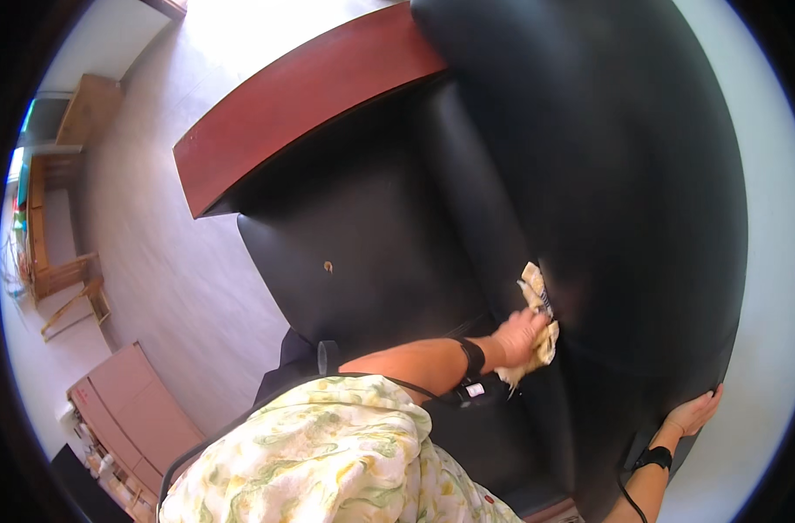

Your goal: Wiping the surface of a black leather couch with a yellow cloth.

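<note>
A black leather-like sofa (384, 196) with a reddish-brown armrest panel (319, 91) lies before me. My left hand (523, 337) reaches across the seat, closed over a crumpled yellowish-white cloth (546, 346). The cloth touches the crease where the seat meets the backrest (632, 196), and its loose ends stick out on both sides of the hand. At the lower right, my right hand (694, 413) rests on the outer edge of the backrest, fingers extended and nothing visible in it. A small brownish mark or scrap (328, 267) shows on the seat.
A dark cable (397, 380) runs over my left arm to a small black device (466, 395) at the wrist. Beyond the backrest is a pale wall (773, 216). Left of the sofa are a grey floor (175, 248), wooden furniture (41, 222) and a large cardboard box (132, 412).
</note>
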Tool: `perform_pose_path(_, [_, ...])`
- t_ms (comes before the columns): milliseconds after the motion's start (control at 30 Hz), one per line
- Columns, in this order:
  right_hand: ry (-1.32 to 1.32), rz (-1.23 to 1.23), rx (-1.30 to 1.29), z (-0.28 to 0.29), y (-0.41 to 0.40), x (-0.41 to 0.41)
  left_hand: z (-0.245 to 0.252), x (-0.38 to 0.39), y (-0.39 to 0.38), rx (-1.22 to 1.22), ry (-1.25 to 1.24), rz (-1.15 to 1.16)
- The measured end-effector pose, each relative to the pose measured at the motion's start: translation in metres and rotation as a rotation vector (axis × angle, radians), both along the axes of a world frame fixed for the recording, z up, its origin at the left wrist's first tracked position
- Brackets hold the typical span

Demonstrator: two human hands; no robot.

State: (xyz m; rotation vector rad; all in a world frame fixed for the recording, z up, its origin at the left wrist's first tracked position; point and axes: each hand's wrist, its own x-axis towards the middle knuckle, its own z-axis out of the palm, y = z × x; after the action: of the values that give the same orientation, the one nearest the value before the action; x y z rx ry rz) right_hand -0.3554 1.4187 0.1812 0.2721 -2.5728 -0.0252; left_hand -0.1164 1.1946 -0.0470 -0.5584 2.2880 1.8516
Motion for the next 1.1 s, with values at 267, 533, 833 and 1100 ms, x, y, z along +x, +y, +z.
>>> perform_pose_path(267, [0.022,0.046,-0.020,-0.004,0.023,-0.009,-0.034,0.003,-0.268,-0.657,-0.338,0.581])
perform_pose_path(533, [0.033,0.132,-0.011,0.001,0.021,-0.009,-0.041,-0.019,-0.303,-0.307,-0.145,1.276])
perform_pose_path(833, [0.002,0.084,-0.066,0.003,-0.003,0.006,-0.022,-0.016,-0.333,-0.231,-0.215,1.204])
perform_pose_path(1100, [0.012,0.108,-0.016,0.005,0.007,0.002,-0.001,-0.033,-0.292,-0.514,0.077,1.001])
